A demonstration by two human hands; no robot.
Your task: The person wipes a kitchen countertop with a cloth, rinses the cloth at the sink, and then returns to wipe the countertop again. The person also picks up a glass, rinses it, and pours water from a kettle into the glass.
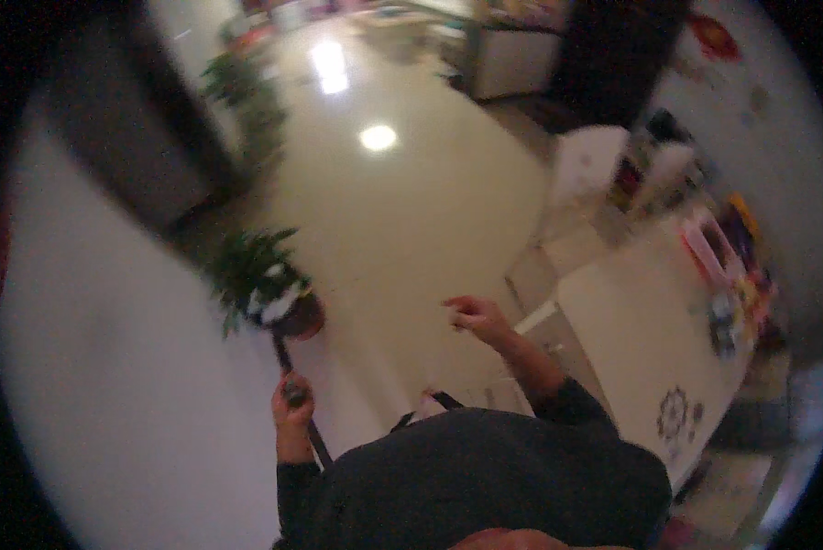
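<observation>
My left hand (293, 412) is closed around a small dark object with a rounded end (294, 393); blur hides what it is. It is low on the left, near the white wall. A dark narrow strip (320, 443) runs behind this hand, and I cannot tell whether it joins the held object. Just beyond stands a potted plant (246, 265) with green leaves, a reddish-brown pot (308, 316) and something white at its base. My right hand (479, 320) hangs over the floor with nothing visible in it, its fingers loosely bent and somewhat apart.
Glossy cream floor tiles (411, 206) stretch ahead. On the right is a pale tabletop (631, 309) with a dark gear-shaped mark, a pink-rimmed container (712, 247) and blurred items. Another leafy plant (246, 96) is farther left, by a dark doorway (157, 137).
</observation>
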